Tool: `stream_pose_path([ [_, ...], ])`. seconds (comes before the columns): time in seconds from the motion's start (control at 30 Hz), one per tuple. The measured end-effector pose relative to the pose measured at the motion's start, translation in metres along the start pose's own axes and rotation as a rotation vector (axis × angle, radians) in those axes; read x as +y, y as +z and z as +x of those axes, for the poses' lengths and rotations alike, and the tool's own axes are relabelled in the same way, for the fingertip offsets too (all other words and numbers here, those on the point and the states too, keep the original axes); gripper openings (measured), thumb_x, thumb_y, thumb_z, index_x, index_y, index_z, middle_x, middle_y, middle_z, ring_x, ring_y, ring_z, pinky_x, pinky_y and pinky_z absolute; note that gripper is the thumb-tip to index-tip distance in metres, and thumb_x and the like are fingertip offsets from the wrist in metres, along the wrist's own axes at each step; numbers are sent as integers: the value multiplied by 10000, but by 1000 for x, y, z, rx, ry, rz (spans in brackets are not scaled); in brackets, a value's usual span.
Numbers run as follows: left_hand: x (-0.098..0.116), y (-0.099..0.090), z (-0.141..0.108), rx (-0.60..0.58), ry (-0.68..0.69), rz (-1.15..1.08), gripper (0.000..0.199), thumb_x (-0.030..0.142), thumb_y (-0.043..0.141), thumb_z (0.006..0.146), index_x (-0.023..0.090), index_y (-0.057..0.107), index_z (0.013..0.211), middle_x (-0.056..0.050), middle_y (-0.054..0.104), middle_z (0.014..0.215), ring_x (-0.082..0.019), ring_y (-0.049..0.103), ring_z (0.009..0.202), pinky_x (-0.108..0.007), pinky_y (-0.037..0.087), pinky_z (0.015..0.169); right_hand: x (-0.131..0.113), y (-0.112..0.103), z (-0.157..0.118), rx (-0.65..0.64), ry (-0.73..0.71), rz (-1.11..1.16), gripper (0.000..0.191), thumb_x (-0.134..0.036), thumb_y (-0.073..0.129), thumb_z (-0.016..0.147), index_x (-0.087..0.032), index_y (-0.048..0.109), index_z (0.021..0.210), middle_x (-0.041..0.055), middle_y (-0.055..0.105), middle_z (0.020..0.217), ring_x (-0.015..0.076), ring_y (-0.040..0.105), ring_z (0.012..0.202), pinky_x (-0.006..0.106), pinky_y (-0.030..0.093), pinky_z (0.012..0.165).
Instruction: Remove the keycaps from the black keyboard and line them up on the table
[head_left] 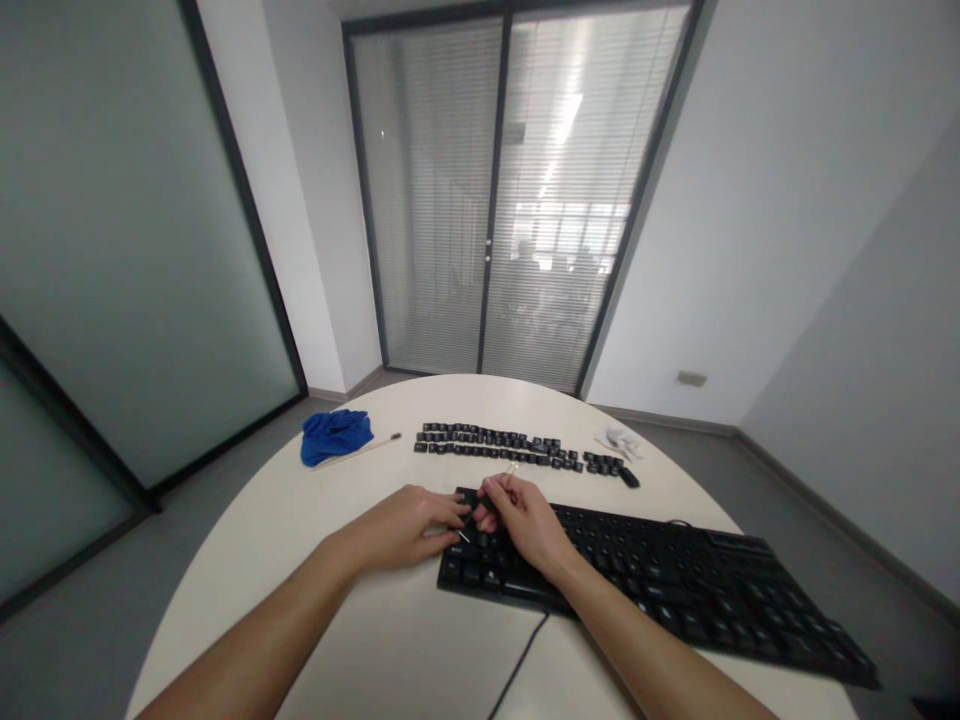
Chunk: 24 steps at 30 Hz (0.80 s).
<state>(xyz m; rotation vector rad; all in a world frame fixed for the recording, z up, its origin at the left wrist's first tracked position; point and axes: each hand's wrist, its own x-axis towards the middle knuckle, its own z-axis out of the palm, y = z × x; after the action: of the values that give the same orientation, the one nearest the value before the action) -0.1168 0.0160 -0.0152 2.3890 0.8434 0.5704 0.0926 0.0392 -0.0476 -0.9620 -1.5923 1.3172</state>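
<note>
A black keyboard point(660, 570) lies slanted on the table, several of its key positions bare of caps. My right hand point(525, 520) is closed over its left end, pinching a thin wire tool that looks like a keycap puller point(513, 467). Bits of wire show above the fingers and down by the keys; its grip is hidden. Against the keyboard's left edge, my left hand point(409, 525) has its fingers stretched out and touching the keys, with nothing seen in them. Loose black keycaps point(480, 437) stand in rows beyond both hands.
On the round cream table point(300, 520), a blue cloth point(335, 436) and a thin wooden-handled brush point(360, 452) lie at the left. A crumpled white item point(622, 441) sits at the far right. The keyboard's cable point(519, 665) runs toward me. Glass doors point(495, 200) stand behind.
</note>
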Motion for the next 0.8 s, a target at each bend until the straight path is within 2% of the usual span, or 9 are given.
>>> stream_pose_path([
  [0.23,2,-1,2,3,-24,45,218,248,561,891,258,713,1046,-6,740,1048,-203,681,986,-289,482,885,1,-1,0,8,-8,4,450,-589,527,873,-144,597,863,29,691,660,132,639,557,252,524,579],
  [0.37,0,0,1,31,-66,27,186,228,585,868,228,718,998,-1,748,947,-168,688,848,-249,482,805,0,-2,2,81,50,94,455,-611,555,843,-157,581,853,16,682,647,126,642,538,242,530,569],
  [0.53,-6,6,0,79,-125,-28,154,233,603,853,208,719,951,-10,744,929,-173,680,868,-262,485,822,0,-3,5,90,70,153,453,-611,609,805,-160,586,840,13,676,635,121,643,524,226,530,547],
  [0.67,-21,7,-1,193,-166,-160,158,275,620,853,195,712,954,-31,743,981,-199,660,995,-309,472,928,0,-4,6,184,72,238,469,-618,652,765,-157,590,827,11,676,629,110,638,515,213,536,546],
  [0.8,-47,4,-2,447,-300,-41,196,321,573,885,202,707,964,-41,737,976,-202,663,938,-305,477,882,-1,-4,6,232,80,301,471,-610,674,751,-154,592,837,9,679,637,102,641,532,196,538,551],
])
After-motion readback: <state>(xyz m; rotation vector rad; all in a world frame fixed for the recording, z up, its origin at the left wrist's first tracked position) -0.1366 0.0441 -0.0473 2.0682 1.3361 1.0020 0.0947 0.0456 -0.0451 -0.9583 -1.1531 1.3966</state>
